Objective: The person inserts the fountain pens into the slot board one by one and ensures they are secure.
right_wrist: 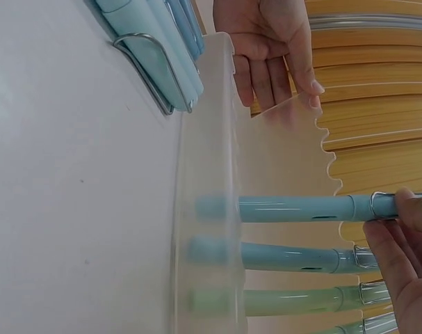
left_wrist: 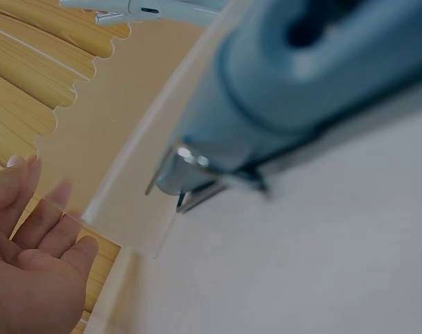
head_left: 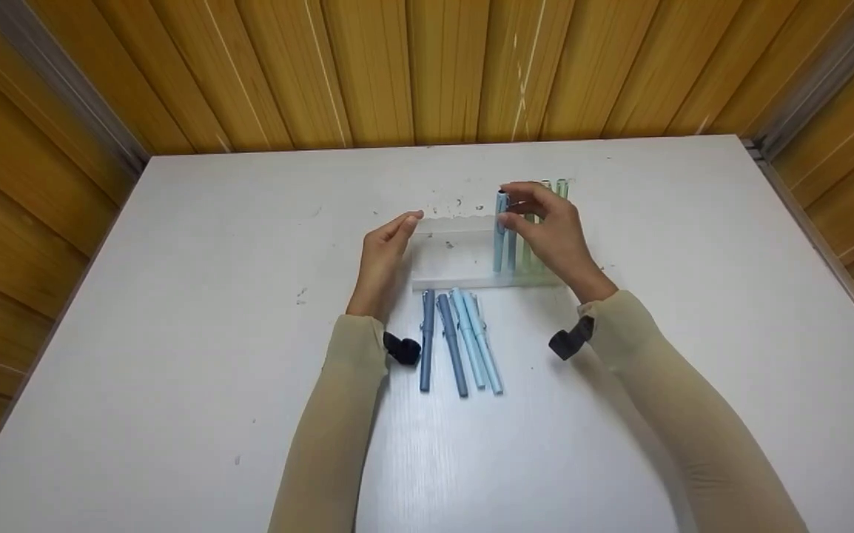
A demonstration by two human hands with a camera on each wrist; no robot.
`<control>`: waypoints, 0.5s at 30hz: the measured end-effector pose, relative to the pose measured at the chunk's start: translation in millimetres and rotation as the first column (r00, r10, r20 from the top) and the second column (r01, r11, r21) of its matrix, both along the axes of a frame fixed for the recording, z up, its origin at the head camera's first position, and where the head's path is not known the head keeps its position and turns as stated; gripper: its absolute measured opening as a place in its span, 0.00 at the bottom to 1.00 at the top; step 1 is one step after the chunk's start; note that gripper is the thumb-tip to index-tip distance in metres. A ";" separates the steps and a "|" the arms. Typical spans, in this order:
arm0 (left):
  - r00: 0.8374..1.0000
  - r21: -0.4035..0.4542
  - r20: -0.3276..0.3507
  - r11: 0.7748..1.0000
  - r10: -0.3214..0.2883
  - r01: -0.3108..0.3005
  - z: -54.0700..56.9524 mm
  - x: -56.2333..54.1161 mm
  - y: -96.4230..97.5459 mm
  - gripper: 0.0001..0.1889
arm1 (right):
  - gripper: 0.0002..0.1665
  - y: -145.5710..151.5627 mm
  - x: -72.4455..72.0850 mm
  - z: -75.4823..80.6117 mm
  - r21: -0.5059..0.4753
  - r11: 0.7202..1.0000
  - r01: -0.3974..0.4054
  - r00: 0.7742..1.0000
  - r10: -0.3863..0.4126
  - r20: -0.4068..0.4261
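Observation:
A frosted, see-through pen stand (head_left: pixel 442 283) with a scalloped upper edge stands mid-table. At its upper left corner my left hand (head_left: pixel 385 252) pinches the back panel, thumb in front and fingers behind. With thumb and fingertips my right hand (head_left: pixel 556 229) pinches the clip end of a light blue pen (right_wrist: pixel 294 209), upright with its lower end inside the stand's front trough. Beside it stand a greyer blue pen (right_wrist: pixel 287 257) and green pens (right_wrist: pixel 294 301), partly hidden by the right hand in the head view.
In front of the stand lie two dark blue pens (head_left: pixel 427 348) and two pale blue pens (head_left: pixel 475 340), clips toward the stand. The white table (head_left: pixel 197 355) bears small dark marks. A yellow wood-look panel wall (head_left: pixel 442 74) rises behind it.

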State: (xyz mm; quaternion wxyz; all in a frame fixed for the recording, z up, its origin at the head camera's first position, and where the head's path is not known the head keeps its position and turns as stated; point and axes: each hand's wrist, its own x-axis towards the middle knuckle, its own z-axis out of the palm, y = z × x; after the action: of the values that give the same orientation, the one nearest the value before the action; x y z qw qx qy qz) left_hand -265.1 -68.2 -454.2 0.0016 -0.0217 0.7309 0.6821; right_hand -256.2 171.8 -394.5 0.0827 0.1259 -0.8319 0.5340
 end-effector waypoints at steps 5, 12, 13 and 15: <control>1.000 -0.031 0.001 1.000 0.006 -0.006 0.8 -0.9 -0.2 0.23 | 0.25 1.3 -1.3 -1.7 0.021 1.000 -0.001 1.000 0.001 0.005; 1.000 -0.036 -0.009 0.999 0.008 -0.008 0.8 -1.6 -0.2 0.23 | 0.24 3.3 -2.4 -0.8 0.069 0.997 -0.016 1.000 0.017 -0.013; 1.000 -0.037 -0.007 0.999 0.009 -0.009 0.6 -1.6 -0.1 0.23 | 0.24 3.3 -2.3 -0.4 0.082 0.996 -0.020 1.000 0.022 -0.022; 1.000 -0.039 -0.008 0.999 0.007 -0.007 0.4 -1.3 0.1 0.23 | 0.25 3.4 -2.6 0.1 0.118 0.993 -0.024 0.998 0.030 -0.052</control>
State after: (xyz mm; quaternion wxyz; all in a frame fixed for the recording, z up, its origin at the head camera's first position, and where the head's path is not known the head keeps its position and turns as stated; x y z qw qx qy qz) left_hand -266.3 -68.0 -453.8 -0.0039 -0.0217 0.7441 0.6677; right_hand -258.8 175.2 -394.3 0.0903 0.1561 -0.8576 0.4816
